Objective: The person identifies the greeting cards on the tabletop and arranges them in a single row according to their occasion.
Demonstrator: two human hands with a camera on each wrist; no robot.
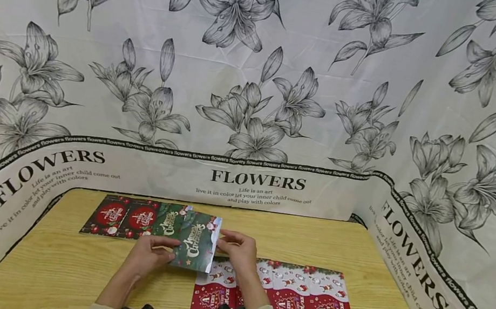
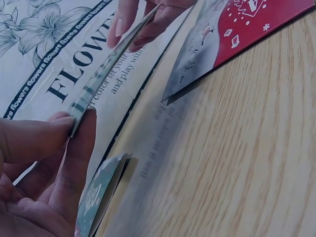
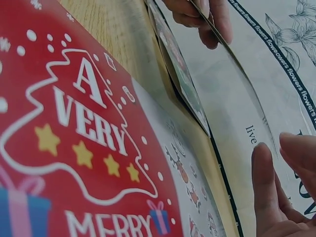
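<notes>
A green Christmas card (image 1: 198, 242) with gold lettering is held up between the two hands. My left hand (image 1: 152, 256) pinches it at the left edge; the left wrist view shows thumb and fingers (image 2: 86, 128) on either side of it. My right hand (image 1: 239, 251) is at the card's right edge. In the right wrist view the right thumb and fingertip (image 3: 264, 153) stand apart, with the card's edge (image 3: 249, 89) running between them. Another green card (image 1: 170, 218) lies just left of it, partly covered.
Two dark red cards (image 1: 112, 214) overlap at the back left of the wooden table (image 1: 62, 265). Several red-and-white Christmas cards (image 1: 329, 302) lie in an overlapping row at front right, beneath the right forearm. A flower-printed curtain (image 1: 247, 187) encloses the table at the back and sides.
</notes>
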